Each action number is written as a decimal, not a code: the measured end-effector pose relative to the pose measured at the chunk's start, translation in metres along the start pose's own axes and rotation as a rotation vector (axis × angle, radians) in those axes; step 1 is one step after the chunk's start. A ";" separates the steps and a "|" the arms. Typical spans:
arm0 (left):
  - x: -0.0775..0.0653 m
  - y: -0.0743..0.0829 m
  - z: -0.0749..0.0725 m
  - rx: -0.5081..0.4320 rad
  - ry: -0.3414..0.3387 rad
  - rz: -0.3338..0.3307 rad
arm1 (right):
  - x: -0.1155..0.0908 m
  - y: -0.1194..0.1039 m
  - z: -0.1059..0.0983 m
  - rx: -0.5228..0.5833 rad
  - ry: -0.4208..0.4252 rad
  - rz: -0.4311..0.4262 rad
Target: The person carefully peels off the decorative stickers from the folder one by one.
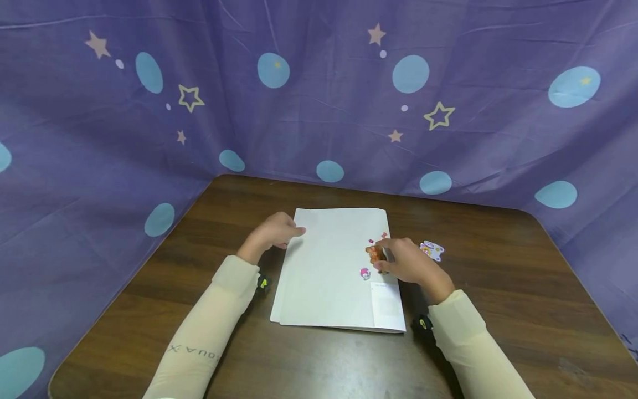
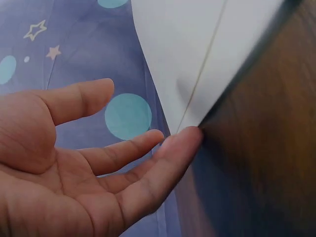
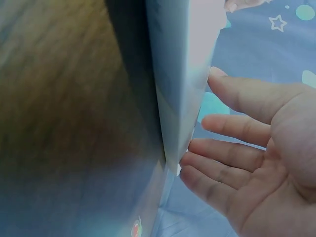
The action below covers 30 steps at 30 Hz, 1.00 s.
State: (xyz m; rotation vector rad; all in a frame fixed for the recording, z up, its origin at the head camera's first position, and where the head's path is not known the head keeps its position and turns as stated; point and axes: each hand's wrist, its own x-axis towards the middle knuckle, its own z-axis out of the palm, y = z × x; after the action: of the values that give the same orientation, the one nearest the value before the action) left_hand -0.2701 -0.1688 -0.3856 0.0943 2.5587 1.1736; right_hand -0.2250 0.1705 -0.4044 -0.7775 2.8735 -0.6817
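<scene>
A white paper folder (image 1: 329, 266) lies on the table, its layered edge showing in the left wrist view. My left hand (image 1: 279, 228) is at the folder's upper left edge, with fingertips right at that edge and the thumb apart from the other fingers (image 2: 148, 187). Over the folder's right side, my right hand (image 1: 408, 260) touches the surface with fairly straight fingers (image 3: 237, 153). Between its thumb and index finger shows an orange-brown sticker (image 1: 375, 254), partly hidden by the hand. Below it sits a small pink character sticker (image 1: 365, 274), and tiny pink stickers (image 1: 384, 235) are above it.
A pale rectangular label (image 1: 386, 305) is at the folder's lower right corner. On the brown wooden table (image 1: 498, 288), just right of my right hand, lies a white and purple cutout (image 1: 431, 250). Purple curtain (image 1: 329, 111) with stars and blue dots surrounds the table's back and sides.
</scene>
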 end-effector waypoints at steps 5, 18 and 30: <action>0.002 -0.002 -0.001 -0.006 0.004 -0.015 | -0.001 0.003 -0.003 -0.014 -0.046 -0.051; 0.003 -0.007 -0.010 -0.233 0.013 -0.089 | 0.002 0.004 -0.005 -0.028 -0.115 -0.021; 0.003 0.000 -0.019 -0.291 -0.034 -0.001 | 0.000 0.005 -0.011 -0.001 -0.158 0.032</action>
State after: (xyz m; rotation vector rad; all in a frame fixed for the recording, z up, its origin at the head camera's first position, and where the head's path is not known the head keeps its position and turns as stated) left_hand -0.2787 -0.1823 -0.3747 0.0436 2.3299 1.5148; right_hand -0.2299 0.1790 -0.3967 -0.7484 2.7379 -0.5865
